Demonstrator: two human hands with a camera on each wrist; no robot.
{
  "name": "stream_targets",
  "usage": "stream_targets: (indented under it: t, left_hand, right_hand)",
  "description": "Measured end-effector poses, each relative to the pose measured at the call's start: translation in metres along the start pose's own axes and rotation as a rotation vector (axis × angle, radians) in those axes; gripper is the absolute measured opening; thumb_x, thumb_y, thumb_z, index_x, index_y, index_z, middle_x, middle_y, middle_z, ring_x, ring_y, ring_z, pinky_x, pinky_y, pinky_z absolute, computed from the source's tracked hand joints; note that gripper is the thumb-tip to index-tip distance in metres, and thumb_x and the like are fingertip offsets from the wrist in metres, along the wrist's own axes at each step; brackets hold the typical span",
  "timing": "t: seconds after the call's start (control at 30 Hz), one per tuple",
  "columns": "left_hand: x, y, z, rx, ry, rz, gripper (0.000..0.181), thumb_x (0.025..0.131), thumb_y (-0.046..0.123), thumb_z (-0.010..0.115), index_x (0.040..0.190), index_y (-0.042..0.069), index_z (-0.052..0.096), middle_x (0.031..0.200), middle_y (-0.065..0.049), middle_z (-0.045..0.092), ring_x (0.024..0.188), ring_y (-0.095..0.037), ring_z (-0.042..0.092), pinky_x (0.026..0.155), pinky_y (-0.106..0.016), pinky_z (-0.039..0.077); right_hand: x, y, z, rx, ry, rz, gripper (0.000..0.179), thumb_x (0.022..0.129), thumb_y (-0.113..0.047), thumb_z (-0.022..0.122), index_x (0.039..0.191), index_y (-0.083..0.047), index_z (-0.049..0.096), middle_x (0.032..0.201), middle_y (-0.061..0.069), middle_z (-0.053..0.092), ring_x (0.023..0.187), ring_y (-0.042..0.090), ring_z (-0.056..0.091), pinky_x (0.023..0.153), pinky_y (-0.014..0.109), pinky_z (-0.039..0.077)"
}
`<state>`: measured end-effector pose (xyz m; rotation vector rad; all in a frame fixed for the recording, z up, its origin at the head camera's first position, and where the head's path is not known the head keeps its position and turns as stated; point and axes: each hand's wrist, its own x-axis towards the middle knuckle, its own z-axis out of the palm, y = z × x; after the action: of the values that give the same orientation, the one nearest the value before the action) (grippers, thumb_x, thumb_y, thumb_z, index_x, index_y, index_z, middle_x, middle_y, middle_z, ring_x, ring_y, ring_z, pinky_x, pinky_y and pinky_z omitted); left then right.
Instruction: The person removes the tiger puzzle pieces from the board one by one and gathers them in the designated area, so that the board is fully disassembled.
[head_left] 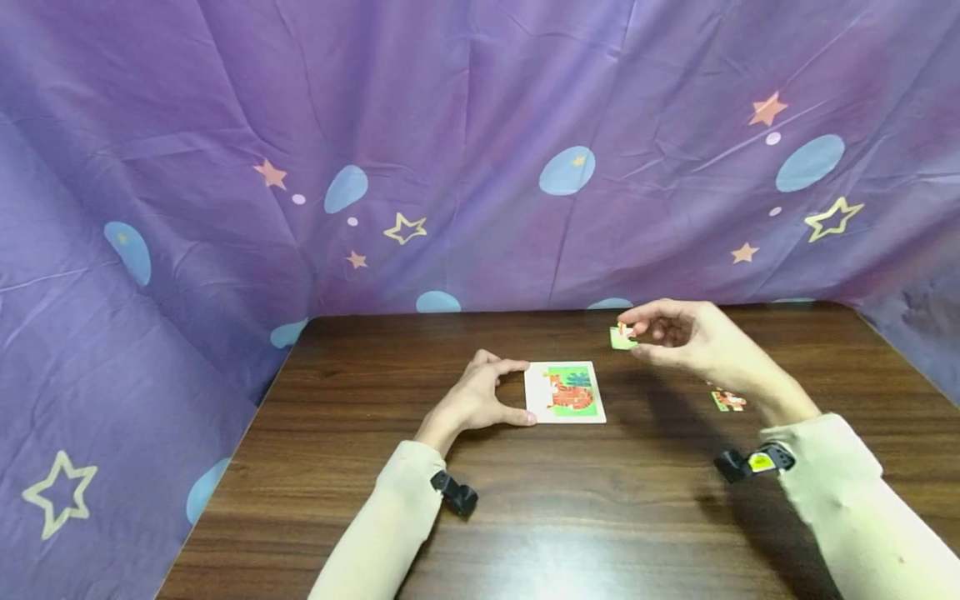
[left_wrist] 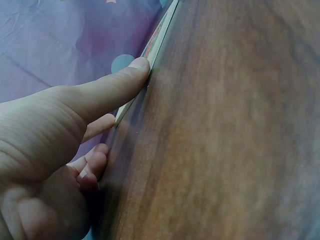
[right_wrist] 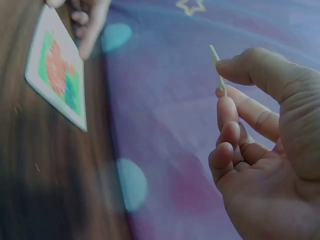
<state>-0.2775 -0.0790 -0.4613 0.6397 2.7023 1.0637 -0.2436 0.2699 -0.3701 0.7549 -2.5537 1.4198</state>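
A white-bordered jigsaw puzzle board (head_left: 536, 392) lies on the table, its inset partly filled with an orange tiger picture on green. My left hand (head_left: 474, 397) holds the board's left side, thumb at the near corner and index finger at the far one. In the left wrist view the thumb rests on the board's thin edge (left_wrist: 161, 42). To the right of the board, my right hand (head_left: 693, 337) pinches a puzzle piece (head_left: 621, 337) above the table. Seen edge-on in the right wrist view, this thin piece (right_wrist: 218, 70) sits between thumb and fingertips.
Loose puzzle pieces (head_left: 727, 400) with orange and green print lie on the table below my right wrist, partly hidden by it. The dark wood table (head_left: 360, 475) ends at the back against a purple curtain (head_left: 480, 125) with stars and blue ovals.
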Motion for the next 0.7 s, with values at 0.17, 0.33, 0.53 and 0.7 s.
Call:
stream_targets:
  t: [0.17,0.33,0.53,0.7]
  left_hand:
    - [-0.003,0.005,-0.003,-0.014,-0.006,0.022,0.093,0.077,0.035,0.105,0.159,0.018,0.063,0.134,-0.01,0.052,0.119,-0.023,0.054,0.108,-0.042,0.053]
    - [-0.005,0.007,-0.006,0.009,-0.011,0.028,0.093,0.078,0.035,0.105,0.159,0.017,0.063,0.133,-0.012,0.053,0.118,-0.024,0.054,0.105,-0.04,0.052]
    - [-0.006,0.009,-0.007,0.018,-0.008,0.026,0.093,0.078,0.035,0.105,0.159,0.019,0.063,0.133,-0.01,0.052,0.117,-0.022,0.053,0.104,-0.039,0.053]
    - [-0.006,0.009,-0.006,0.012,-0.006,0.03,0.093,0.078,0.035,0.105,0.159,0.019,0.063,0.133,-0.01,0.053,0.116,-0.023,0.053,0.103,-0.039,0.053]
  right_hand:
    - [-0.014,0.002,-0.028,-0.036,0.075,0.056,0.041,0.096,0.003,0.083,0.136,-0.004,0.076,0.107,0.0,0.077,0.087,0.01,0.068,0.073,0.021,0.057]
    - [-0.029,0.01,-0.052,-0.056,0.108,0.096,0.042,0.097,0.005,0.082,0.138,-0.002,0.074,0.11,-0.002,0.08,0.089,0.008,0.071,0.075,0.019,0.058]
    - [-0.051,0.021,-0.072,-0.105,0.132,0.1,0.041,0.098,0.005,0.08,0.138,-0.002,0.074,0.112,-0.005,0.081,0.091,0.006,0.072,0.077,0.017,0.056]
    - [-0.069,0.033,-0.077,-0.126,0.136,0.102,0.042,0.096,0.007,0.081,0.137,-0.002,0.074,0.111,-0.003,0.081,0.088,0.008,0.073,0.075,0.017,0.056]
